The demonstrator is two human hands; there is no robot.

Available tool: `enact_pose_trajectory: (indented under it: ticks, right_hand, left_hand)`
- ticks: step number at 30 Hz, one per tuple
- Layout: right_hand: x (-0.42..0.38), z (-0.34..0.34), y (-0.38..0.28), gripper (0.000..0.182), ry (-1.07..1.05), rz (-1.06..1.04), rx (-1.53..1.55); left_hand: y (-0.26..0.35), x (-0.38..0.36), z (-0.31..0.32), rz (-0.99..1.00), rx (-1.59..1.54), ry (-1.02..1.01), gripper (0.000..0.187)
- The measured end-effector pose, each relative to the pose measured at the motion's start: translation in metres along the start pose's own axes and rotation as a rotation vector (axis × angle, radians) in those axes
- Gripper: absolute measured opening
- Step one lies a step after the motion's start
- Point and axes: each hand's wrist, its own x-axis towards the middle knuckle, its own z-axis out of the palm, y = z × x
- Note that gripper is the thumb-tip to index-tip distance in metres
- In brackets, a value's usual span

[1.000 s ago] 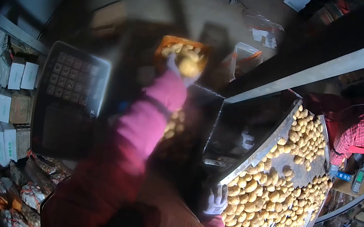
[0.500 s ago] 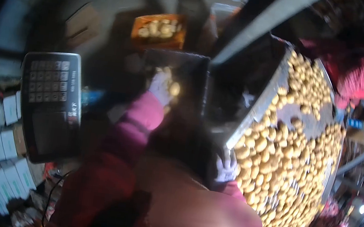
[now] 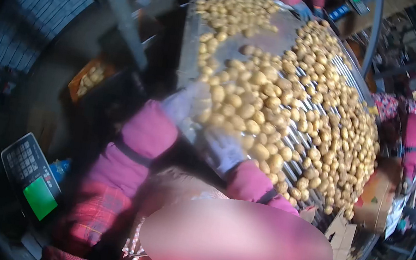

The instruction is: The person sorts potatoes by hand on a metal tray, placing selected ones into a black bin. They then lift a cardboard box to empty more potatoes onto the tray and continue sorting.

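Note:
Many yellow potatoes [image 3: 245, 108] lie spread over a metal sorting table [image 3: 226, 51]. My left hand [image 3: 185, 103], in a pale glove, is at the table's near left edge, against the closest potatoes. Motion smears its fingers, so any hold is not visible. Just to the right, my right hand [image 3: 223, 150], also gloved, has its fingers stretched out towards the potatoes at the near edge. No potato shows in its grasp. A dark bin [image 3: 118, 94] stands to the left of my left hand.
An orange crate [image 3: 75, 81] of potatoes sits at left. A scale display [image 3: 31, 175] with a lit green screen stands lower left. A metal post [image 3: 121, 13] rises behind. Co-workers' hands [image 3: 303, 10] are at the far edge; another person [image 3: 413, 130] is at right, near a cardboard box [image 3: 378, 192].
My view has swung right towards the table. My left hand has moved from the dark bin to the potatoes on the table. My right hand remains by the near edge, fingers stretched.

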Motion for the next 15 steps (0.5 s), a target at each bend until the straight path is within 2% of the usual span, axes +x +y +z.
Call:
enact_pose_trajectory:
  ticks: [2,3,5,6,8,9,11,13,14,15]
  right_hand:
    - [-0.039,-0.023,0.025,0.049,0.032,0.180,-0.041]
    - [-0.060,-0.039,0.035,0.049,0.016,0.287,-0.049]
    - [-0.103,-0.073,0.037,0.047,-0.014,0.381,-0.263]
    - [-0.124,-0.077,0.045,0.047,0.051,0.387,-0.230]
    - [-0.160,-0.084,0.056,0.048,0.164,0.458,-0.143]
    - [-0.174,-0.087,0.058,0.047,0.230,0.647,0.044]
    - [-0.209,-0.085,0.070,0.043,0.318,0.820,-0.051]
    - [-0.226,-0.085,0.081,0.040,0.370,0.901,0.038]
    - [-0.230,-0.086,0.083,0.039,0.339,0.911,0.067]
    - [-0.229,-0.087,0.086,0.038,0.310,0.918,0.094]
  left_hand:
    - [-0.006,0.009,0.045,-0.296,0.142,0.142,0.047]
    - [-0.016,0.013,0.051,-0.309,0.157,0.127,0.047]
    - [-0.048,0.028,0.051,-0.332,0.248,0.052,0.048]
    - [-0.061,0.036,0.044,-0.341,0.190,-0.061,0.047]
    - [-0.068,0.033,0.072,-0.391,0.225,-0.021,0.046]
    - [-0.073,0.030,0.083,-0.423,0.245,0.034,0.046]
    - [-0.083,0.031,0.089,-0.471,0.214,-0.023,0.046]
    - [-0.094,0.032,0.091,-0.322,0.779,-0.351,0.045]
    - [-0.106,0.030,0.085,-0.489,0.556,-0.158,0.043]
    - [-0.123,0.030,0.077,-0.495,0.563,-0.151,0.043]
